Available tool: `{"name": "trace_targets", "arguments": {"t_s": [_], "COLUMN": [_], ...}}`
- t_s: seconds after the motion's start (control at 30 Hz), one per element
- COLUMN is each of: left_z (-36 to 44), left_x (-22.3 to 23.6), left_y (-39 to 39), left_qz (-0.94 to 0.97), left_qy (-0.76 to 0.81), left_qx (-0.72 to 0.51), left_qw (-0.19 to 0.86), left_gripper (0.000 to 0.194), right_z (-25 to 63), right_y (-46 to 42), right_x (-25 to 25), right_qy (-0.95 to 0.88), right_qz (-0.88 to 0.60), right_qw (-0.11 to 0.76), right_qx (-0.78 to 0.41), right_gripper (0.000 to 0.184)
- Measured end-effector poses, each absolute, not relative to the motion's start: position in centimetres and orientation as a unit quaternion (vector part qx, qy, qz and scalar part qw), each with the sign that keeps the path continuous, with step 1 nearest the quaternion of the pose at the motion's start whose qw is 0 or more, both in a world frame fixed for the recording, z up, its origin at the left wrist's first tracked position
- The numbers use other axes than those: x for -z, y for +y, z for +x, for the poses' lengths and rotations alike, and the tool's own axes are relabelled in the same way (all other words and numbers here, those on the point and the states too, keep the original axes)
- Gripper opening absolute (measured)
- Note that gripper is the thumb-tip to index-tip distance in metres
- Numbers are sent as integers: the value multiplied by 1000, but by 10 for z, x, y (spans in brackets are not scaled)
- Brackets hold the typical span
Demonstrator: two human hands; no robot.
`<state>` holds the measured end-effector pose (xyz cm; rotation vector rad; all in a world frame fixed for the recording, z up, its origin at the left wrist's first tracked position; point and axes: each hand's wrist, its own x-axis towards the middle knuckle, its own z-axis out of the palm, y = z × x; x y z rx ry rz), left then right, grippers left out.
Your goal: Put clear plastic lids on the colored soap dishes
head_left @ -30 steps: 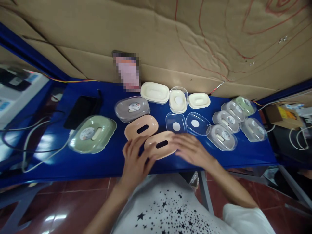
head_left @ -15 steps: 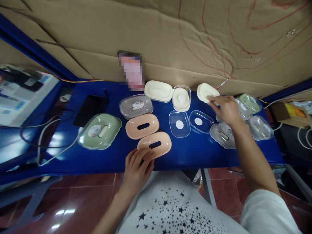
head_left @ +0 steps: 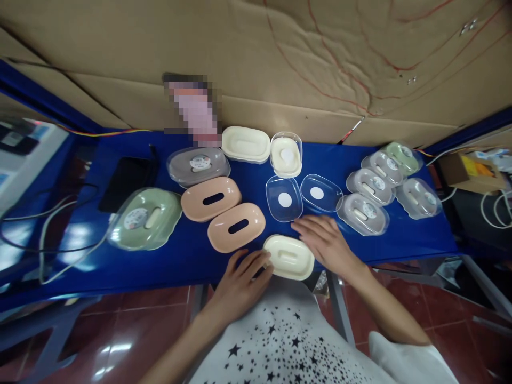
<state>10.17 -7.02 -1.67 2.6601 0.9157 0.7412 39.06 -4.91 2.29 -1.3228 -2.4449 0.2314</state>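
At the table's front edge is a cream soap dish with a raised oval in its middle. My left hand has its fingertips and thumb closed on the dish's left end. Just above the dish's right end, my right hand reaches out with its fingers extended, holding nothing, close to the clear lid that bears a round white sticker. A second clear lid lies to the right of it. Left of the cream dish are two peach slotted trays.
At the back stand a cream dish stack and a lidded cream dish. Lidded grey dishes group at the right, with a green one behind. Leftward are a grey dish, a green dish, a dark phone and cables.
My right hand has brought the cream dish from the back right to the front edge and let go of it. My left hand has left the peach tray and taken the cream dish's left end.
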Motion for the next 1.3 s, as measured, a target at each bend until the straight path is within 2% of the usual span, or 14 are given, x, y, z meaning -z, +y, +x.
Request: {"name": "trace_targets", "arguments": {"t_s": [0.1, 0.17, 0.27, 0.37, 0.47, 0.7, 0.83, 0.97, 1.03, 1.2, 1.3], "left_z": [99, 101, 101, 87, 67, 82, 113, 128, 129, 121, 118], "left_x": [17, 15, 14, 14, 13, 0, 0, 5, 6, 11, 16], "left_y": [-75, -79, -80, -68, -48, -53, -68, -72, -72, -69, -65], "left_qz": [897, 891, 880, 850, 848, 892, 926, 931, 936, 938, 931], "left_qy": [342, 356, 371, 428, 461, 346, 269, 274, 265, 261, 286], "left_qx": [-265, -272, -291, -304, -260, -279, -238, -217, -216, -213, -215], "left_qw": [89, 77, 66, 37, 10, 82, 119, 104, 87, 77, 73], "left_gripper": [17, 16, 17, 32, 43, 42, 35, 25, 25, 39, 41], "right_z": [391, 390, 395, 409, 423, 433, 438, 437, 432, 416, 407], "right_y": [-23, -14, -16, -30, -48, -67, -69, -71, -72, -70, -66], "right_x": [-17, -15, -14, -13, -8, 13, 24, 32, 30, 13, 5], "right_qy": [-861, -856, -836, -838, -822, -750, -641, -550, -537, -503, -483], "right_qz": [-480, -477, -487, -486, -500, -550, -592, -618, -628, -630, -640], "right_qw": [159, 192, 243, 232, 239, 308, 421, 495, 505, 553, 533], "right_qx": [-47, -49, -72, -88, -132, -199, -247, -266, -249, -209, -269], "right_gripper": [33, 21, 17, 19, 20, 18, 14, 25, 23, 27, 36]}}
